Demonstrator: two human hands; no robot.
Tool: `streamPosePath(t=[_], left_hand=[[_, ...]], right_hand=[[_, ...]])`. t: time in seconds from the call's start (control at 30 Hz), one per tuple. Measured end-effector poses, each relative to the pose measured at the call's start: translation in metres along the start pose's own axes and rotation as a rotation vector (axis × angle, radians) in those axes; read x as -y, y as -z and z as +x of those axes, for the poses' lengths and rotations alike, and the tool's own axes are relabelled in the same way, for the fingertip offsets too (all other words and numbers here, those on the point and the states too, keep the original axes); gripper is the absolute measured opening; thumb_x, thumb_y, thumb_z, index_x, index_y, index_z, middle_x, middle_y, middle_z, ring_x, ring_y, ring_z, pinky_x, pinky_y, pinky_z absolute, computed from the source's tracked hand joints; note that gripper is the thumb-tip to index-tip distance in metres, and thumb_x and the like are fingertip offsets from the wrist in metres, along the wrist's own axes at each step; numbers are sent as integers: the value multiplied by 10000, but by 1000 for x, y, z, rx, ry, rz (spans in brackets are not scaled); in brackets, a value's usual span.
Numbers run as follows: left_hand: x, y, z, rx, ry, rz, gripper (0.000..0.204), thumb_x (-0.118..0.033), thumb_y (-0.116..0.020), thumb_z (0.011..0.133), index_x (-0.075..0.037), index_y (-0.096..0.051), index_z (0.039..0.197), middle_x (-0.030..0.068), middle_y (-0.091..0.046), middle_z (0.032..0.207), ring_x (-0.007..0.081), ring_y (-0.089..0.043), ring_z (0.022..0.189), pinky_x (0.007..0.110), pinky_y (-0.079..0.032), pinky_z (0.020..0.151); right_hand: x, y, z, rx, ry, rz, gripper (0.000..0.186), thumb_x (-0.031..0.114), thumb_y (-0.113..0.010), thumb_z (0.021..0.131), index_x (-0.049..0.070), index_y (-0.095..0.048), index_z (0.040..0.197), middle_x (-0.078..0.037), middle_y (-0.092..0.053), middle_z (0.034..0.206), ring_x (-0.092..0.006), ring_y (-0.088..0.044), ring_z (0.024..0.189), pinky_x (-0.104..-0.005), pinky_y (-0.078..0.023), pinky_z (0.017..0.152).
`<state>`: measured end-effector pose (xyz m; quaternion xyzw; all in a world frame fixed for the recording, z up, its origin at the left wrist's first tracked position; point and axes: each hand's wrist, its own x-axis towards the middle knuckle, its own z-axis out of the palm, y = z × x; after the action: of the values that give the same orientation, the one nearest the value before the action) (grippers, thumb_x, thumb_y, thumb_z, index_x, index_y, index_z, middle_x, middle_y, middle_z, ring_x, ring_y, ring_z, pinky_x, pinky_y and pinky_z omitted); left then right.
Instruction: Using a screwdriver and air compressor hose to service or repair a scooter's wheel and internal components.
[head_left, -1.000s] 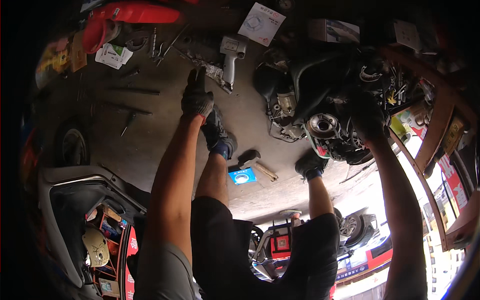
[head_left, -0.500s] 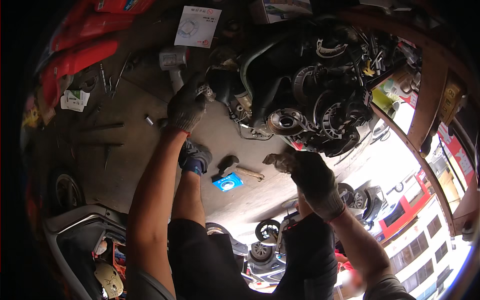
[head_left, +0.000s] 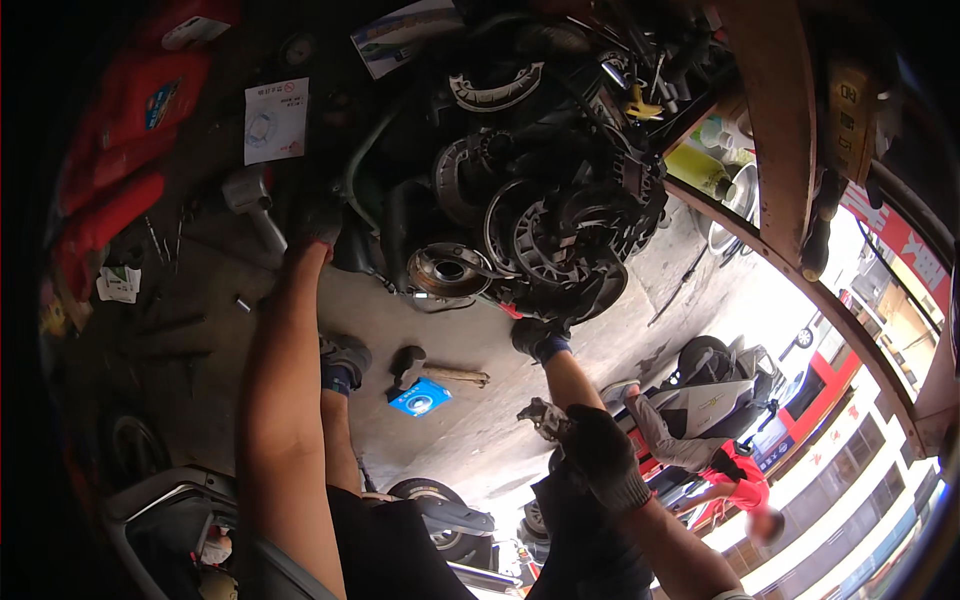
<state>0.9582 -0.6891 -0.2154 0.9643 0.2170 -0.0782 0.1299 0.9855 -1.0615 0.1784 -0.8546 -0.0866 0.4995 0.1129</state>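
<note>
Concrete floor [head_left: 400, 325] is stretching out under a shaded workshop, with daylight pouring in at the lower right, where a person in a red top [head_left: 748, 488] is showing beside parked vehicles. Up front, the gloved right hand [head_left: 603, 458] is pinching a lumpy grey piece [head_left: 543, 418], holding it out past the fingertips above the person's own leg; its exact kind is escaping me. Over on the other side, the gloved left hand [head_left: 318, 218] is sinking into shadow between a grey air wrench [head_left: 256, 208] and a heap of dark mechanical parts [head_left: 530, 235], and I cannot tell whether its fingers are spreading or closing. Below, a hammer [head_left: 445, 374] is lying just beside a blue packet [head_left: 420, 398].
</note>
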Motion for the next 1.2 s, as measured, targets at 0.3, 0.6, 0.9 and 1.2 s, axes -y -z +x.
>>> streamPosePath(t=[0.3, 0.6, 0.9, 1.2], left_hand=[[24, 85, -122, -38, 766, -1318, 311, -222, -547, 955, 1, -612, 1162, 97, -672, 1057, 176, -639, 908, 305, -507, 793], [-17, 138, -202, -134, 1022, -1641, 257, -117, -560, 930, 0, -591, 1156, 77, -651, 1038, 165, -634, 908, 299, -535, 788], [-164, 233, -260, 468, 1149, -1884, 296, -235, -540, 976, -96, -570, 1235, 42, -668, 1062, 122, -660, 891, 305, -559, 730], [-149, 329, -286, 224, 1368, -1936, 194, -174, -533, 957, -63, -611, 1095, 68, -684, 952, 139, -657, 759, 265, -520, 627]], right_hand=[[-25, 106, 69, -401, -91, 549, 193, 189, -574, 946, 38, -626, 1053, 29, -546, 729, -28, -475, 555, -219, -409, 490], [-26, 98, 52, -283, -177, 560, 220, 240, -567, 959, 27, -618, 948, -22, -520, 771, -81, -489, 553, -249, -429, 496], [21, -27, 19, -113, 422, -91, 210, 117, -558, 871, 88, -602, 1074, -136, -605, 1029, -329, -576, 986, -406, -499, 804], [130, -38, -58, 409, 493, 283, 435, 1, -602, 855, 44, -498, 1275, -139, -557, 1250, -228, -634, 1019, -318, -525, 830]])
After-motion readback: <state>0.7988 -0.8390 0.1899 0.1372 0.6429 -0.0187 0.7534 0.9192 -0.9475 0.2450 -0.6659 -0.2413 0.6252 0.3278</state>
